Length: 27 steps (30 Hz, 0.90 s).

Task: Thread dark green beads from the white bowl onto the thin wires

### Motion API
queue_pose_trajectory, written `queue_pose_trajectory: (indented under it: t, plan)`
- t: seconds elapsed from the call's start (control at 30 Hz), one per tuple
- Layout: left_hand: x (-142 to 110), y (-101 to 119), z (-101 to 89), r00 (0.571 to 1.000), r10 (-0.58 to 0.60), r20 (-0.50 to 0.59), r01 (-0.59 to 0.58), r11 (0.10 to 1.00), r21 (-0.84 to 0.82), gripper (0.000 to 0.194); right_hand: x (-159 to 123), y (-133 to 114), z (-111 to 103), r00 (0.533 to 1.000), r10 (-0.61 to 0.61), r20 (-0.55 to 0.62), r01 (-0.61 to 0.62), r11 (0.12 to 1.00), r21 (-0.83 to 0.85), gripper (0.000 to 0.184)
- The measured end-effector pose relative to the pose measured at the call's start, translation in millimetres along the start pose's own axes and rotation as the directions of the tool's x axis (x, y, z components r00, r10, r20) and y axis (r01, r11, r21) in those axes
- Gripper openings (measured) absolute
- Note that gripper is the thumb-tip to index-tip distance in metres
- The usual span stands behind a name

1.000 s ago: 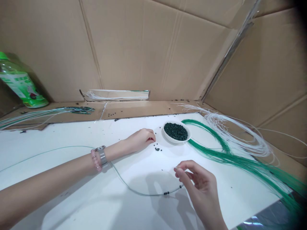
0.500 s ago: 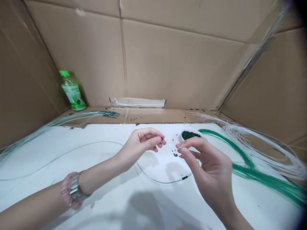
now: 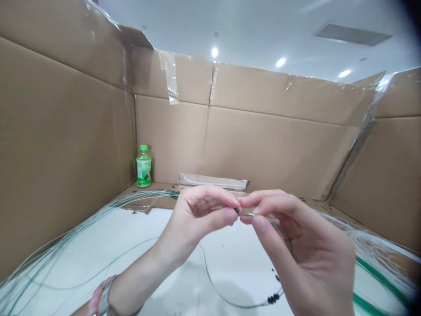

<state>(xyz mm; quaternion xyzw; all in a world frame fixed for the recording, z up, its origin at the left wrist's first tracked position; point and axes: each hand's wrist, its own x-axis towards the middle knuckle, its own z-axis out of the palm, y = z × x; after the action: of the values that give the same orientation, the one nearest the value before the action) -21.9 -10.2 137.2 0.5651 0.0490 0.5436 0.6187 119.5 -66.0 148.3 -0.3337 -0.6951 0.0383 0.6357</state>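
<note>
Both hands are raised in front of the camera, fingertips almost touching. My left hand (image 3: 200, 219) pinches a tiny dark bead (image 3: 237, 210) between thumb and forefinger. My right hand (image 3: 296, 250) pinches the end of a thin clear-green string (image 3: 223, 298), whose tip shows beside the bead. The string loops down to the white table (image 3: 98, 245), and a few dark beads (image 3: 272, 299) are threaded on it low down. The bowl of beads is hidden behind my right hand.
Cardboard walls (image 3: 263, 145) enclose the table on three sides. A green-capped bottle (image 3: 144, 166) stands in the back left corner. Bundles of pale green strings (image 3: 49, 254) lie along the left; white and green strings (image 3: 381, 259) lie on the right. A flat packet (image 3: 213, 181) rests at the back wall.
Both hands have lifted from the table and come together. My left hand picked a bead from the table and brought it to the string end. The camera has tilted upward.
</note>
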Motion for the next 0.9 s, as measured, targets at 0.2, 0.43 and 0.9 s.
queue_pose_trajectory:
  t: [0.2, 0.43, 0.9]
  plan:
    - [-2, 14, -3.9, 0.998, -0.004, 0.062, 0.006, 0.999, -0.032, 0.015, -1, -1, 11, 0.999, -0.033, -0.017, 0.033, 0.999, 0.003, 0.016]
    - [-5, 17, -2.1, 0.996, 0.014, 0.092, -0.017, 0.999, 0.033, 0.018, -7, -4, 13, 0.995, -0.071, -0.075, 0.071, 0.997, -0.005, 0.018]
    - [-14, 11, 5.0, 0.938, 0.346, 0.001, -0.315, 0.852, 0.419, 0.028, -9, -3, 23, 0.976, -0.107, -0.188, 0.113, 0.993, 0.021, 0.02]
